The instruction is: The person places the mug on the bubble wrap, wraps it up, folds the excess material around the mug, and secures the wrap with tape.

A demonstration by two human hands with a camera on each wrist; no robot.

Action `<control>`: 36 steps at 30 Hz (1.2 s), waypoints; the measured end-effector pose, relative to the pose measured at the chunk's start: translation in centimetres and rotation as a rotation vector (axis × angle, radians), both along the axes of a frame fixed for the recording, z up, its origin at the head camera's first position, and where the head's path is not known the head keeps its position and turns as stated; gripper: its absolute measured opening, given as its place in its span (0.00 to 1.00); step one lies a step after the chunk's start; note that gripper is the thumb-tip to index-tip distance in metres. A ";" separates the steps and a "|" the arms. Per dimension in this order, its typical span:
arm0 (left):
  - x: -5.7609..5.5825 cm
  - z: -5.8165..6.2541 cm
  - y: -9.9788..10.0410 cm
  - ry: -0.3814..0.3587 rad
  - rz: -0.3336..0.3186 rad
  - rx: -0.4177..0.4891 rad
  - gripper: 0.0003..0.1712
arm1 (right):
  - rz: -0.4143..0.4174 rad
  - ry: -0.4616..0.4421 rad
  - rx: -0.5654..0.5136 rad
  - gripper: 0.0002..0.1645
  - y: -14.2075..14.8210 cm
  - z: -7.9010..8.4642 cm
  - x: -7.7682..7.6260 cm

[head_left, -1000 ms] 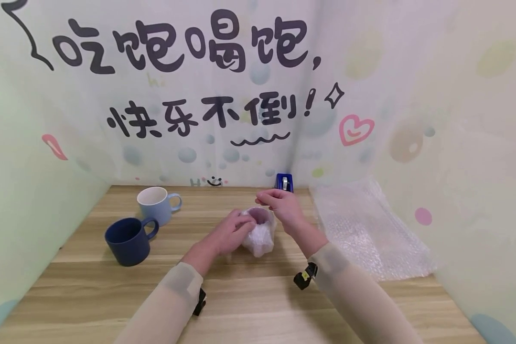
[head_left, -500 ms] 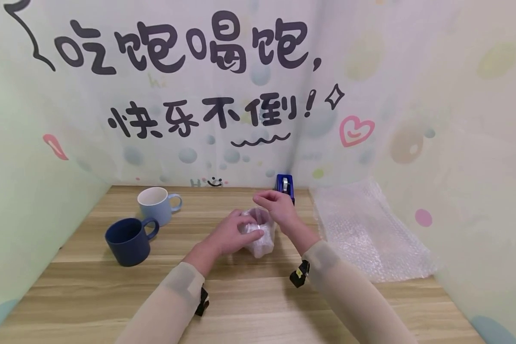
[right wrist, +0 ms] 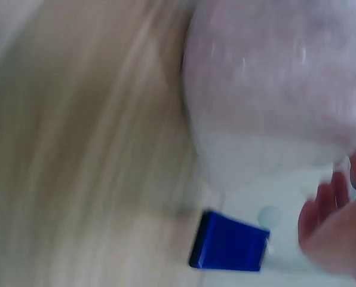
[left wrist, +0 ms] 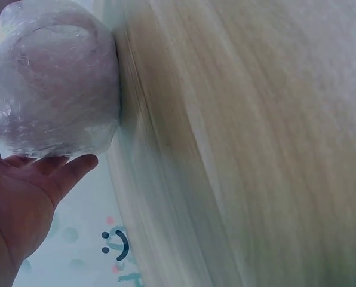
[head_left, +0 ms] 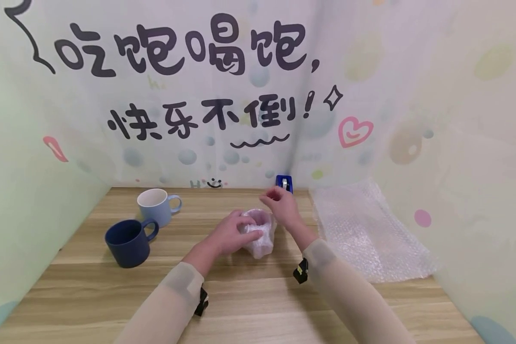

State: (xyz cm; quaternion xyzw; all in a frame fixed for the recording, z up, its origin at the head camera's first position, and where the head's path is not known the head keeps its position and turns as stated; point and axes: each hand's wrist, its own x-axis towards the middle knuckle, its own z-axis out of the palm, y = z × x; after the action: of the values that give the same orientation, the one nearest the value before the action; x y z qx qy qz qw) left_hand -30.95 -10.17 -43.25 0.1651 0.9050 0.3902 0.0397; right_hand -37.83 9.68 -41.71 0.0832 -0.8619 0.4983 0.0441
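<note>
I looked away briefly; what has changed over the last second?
The left hand spread its thumb farther across the wrapped bundle, still holding it. The right hand drifted slightly left, then back right. The dark blue mug, light blue mug, tape dispenser and bubble wrap stayed put.

On the desk (head_left: 241, 306), at left: 2 mugs, the front mug (head_left: 127, 248) before and slightly left of the rear mug (head_left: 155, 210). Well to the right of these, near the middle: a wrapped cup (head_left: 260, 244), with left fingers (head_left: 243, 220) round its left side and right fingers (head_left: 270, 202) near its back rim. Behind, up by the backdrop (head_left: 361, 160): a tape dispenser (head_left: 285, 182). Right of that, reaching the desk's right edge: a bubble-wrap sheet (head_left: 365, 234).
</note>
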 end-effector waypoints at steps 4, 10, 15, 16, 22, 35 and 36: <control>0.1 0.1 -0.1 -0.003 0.003 -0.003 0.28 | 0.178 -0.013 0.204 0.15 0.5 0.2 -0.2; 0.3 0.2 -0.1 0.015 0.004 0.005 0.24 | 0.254 -0.048 0.245 0.18 0.6 0.1 -0.2; 1.0 0.2 -0.1 0.099 0.003 -0.004 0.30 | 0.275 -0.050 0.240 0.19 0.5 -0.2 -0.1; 1.2 0.2 -0.1 0.133 -0.008 -0.016 0.31 | 0.278 -0.052 0.242 0.19 0.5 -0.3 -0.1; 2.1 0.6 0.2 0.373 -0.097 -0.068 0.22 | 0.269 -0.021 0.260 0.19 0.6 -0.6 -0.1; 1.8 0.8 1.0 0.388 -0.088 -0.011 0.14 | 0.246 -0.005 0.273 0.19 0.8 -0.4 -0.1; 1.8 0.8 1.0 0.373 -0.079 -0.006 0.14 | 0.245 -0.016 0.270 0.19 0.9 -0.4 0.0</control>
State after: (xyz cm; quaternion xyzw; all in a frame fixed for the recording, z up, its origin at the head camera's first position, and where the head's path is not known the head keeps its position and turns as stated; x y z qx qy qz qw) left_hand -29.17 -9.16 -42.48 0.2698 0.8906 0.3482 -0.1128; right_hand -37.87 10.56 -42.07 0.1886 -0.9046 0.3805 -0.0354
